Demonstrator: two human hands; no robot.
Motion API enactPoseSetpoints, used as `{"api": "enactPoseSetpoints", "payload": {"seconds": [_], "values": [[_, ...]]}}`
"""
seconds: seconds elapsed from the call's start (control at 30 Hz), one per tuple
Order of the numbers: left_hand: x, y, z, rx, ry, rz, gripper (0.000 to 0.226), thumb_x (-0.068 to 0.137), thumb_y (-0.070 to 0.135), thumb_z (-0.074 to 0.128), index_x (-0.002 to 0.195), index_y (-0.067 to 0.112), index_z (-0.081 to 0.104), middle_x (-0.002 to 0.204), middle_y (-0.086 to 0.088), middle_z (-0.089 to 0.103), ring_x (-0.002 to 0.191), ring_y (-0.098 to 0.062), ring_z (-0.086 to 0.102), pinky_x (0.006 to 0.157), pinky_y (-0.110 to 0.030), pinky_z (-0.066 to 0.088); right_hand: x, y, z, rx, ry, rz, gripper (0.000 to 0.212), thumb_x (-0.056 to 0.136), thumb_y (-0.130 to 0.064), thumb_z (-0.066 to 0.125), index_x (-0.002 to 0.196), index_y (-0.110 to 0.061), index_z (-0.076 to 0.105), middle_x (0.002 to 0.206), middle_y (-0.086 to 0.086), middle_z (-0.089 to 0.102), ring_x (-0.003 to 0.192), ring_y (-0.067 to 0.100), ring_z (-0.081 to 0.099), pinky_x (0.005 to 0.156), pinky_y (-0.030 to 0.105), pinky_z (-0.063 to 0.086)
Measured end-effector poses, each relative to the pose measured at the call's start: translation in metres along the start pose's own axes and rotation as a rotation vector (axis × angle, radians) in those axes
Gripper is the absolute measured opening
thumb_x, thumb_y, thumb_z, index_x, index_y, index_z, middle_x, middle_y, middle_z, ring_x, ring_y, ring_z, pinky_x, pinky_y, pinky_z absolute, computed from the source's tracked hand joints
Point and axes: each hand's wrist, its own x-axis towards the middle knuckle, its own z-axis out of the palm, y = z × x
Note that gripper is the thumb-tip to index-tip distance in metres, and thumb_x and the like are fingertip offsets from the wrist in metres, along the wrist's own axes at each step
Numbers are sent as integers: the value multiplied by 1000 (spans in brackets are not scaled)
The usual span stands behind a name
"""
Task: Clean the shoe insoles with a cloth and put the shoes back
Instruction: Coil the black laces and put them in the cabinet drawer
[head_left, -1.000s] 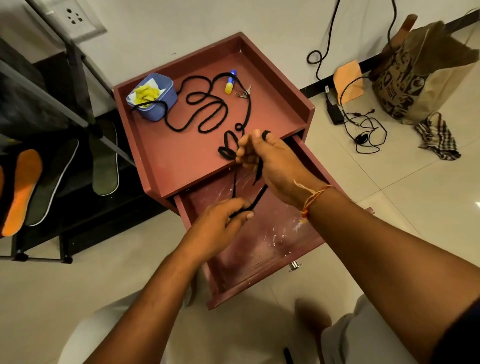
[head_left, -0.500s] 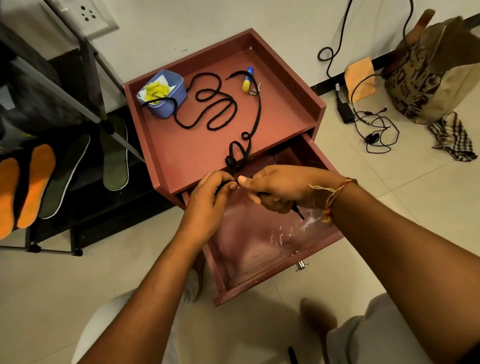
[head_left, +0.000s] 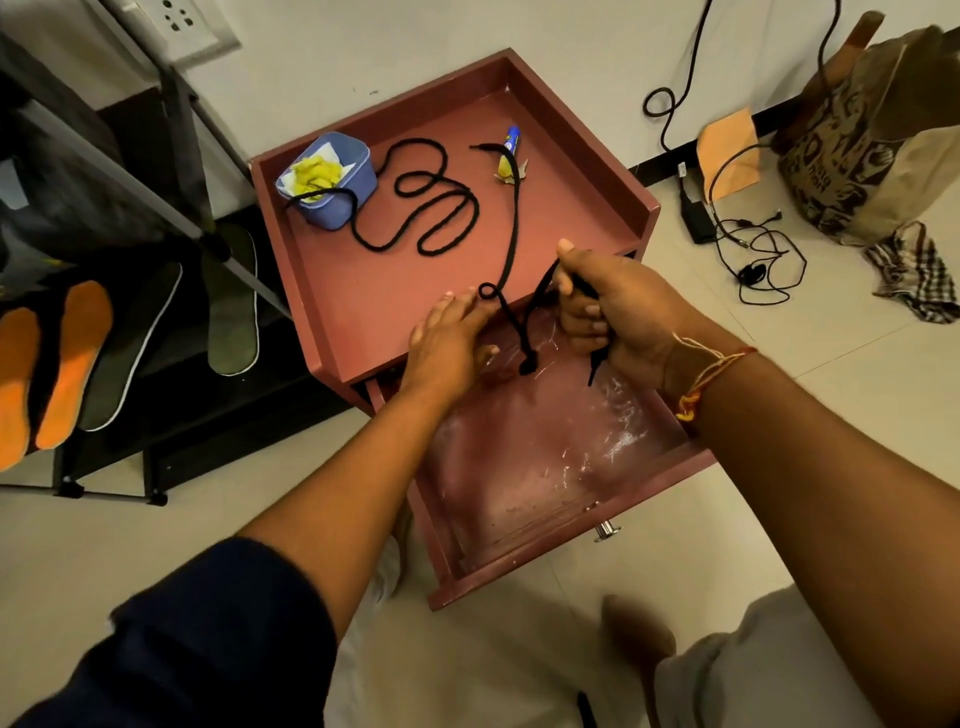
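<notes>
While the right hand (head_left: 618, 312) closes in a fist around a doubled length of flat black shoelace (head_left: 511, 244), the left hand (head_left: 447, 338) lies at the front lip of the reddish-brown wooden cabinet top (head_left: 395, 301), fingers bent; whether it pinches the lace underneath I cannot tell. One short tail of lace hangs below the right fist, and a knotted loop dangles between the two hands over the open reddish-brown drawer (head_left: 545, 467), whose floor is scuffed white.

The task's own things sit apart from all this. Two orange foam insoles (head_left: 57, 369) and two dark grey-green insoles with pale edging (head_left: 231, 306) lean on the black metal shoe rack (head_left: 171, 374) at left, well away from both hands. They look thin, light and bendy, so I judge each is best taken along its long edges near the middle, or laid flat on a palm for wiping (a pinch at the toe alone would let it flop). Their fabric faces should not be slippery.

No shoes show clearly. A checked cloth (head_left: 914, 270) lies crumpled on the pale tiled floor (head_left: 779, 415) at far right, untouched.
</notes>
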Motion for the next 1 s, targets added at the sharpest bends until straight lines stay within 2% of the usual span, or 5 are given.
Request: {"api": "enactPoseSetpoints", "payload": {"seconds": [0.3, 0.5, 0.7, 0.83, 1.0], "values": [[29, 14, 6, 200, -39, 139, 94, 87, 32, 73, 156, 42, 9, 165, 8, 16, 152, -25, 15, 115, -55, 24, -2, -7, -4, 91, -135, 14, 41, 101, -39, 42, 66, -17, 46, 48, -4, 22, 44, 11, 12, 46, 28, 9], [31, 24, 2, 240, -23, 246, 98, 80, 34, 80, 156, 35, 19, 165, 4, 14, 153, -29, 11, 114, -57, 24, -7, -16, -7, 247, -294, 67, 42, 101, -37, 38, 64, -18, 43, 47, -6, 17, 42, 10, 6, 43, 25, 6], [16, 38, 6, 114, -213, 371, 43, 88, 11, 65, 125, 33, 65, 163, 4, 24, 154, -22, 7, 116, -55, 20, -11, -24, -12, 451, -378, 86, 43, 101, -39, 38, 63, -20, 43, 46, -8, 19, 40, 7, 8, 44, 24, 6], [-19, 27, 23, -151, -432, 356, 39, 81, 10, 64, 110, 36, 70, 158, 11, 36, 152, -14, 17, 119, -46, 16, -8, -25, -20, 555, -333, 37, 40, 101, -40, 40, 66, -21, 41, 45, -8, 23, 40, 7, 12, 44, 24, 8], [-58, 10, 35, -324, -458, 2, 24, 100, 28, 58, 117, 14, 67, 118, -5, 69, 109, -22, 64, 94, -38, 51, -7, -28, -30, 712, -306, -48, 40, 101, -41, 39, 66, -22, 43, 46, -7, 22, 40, 6, 13, 46, 25, 8]]}}
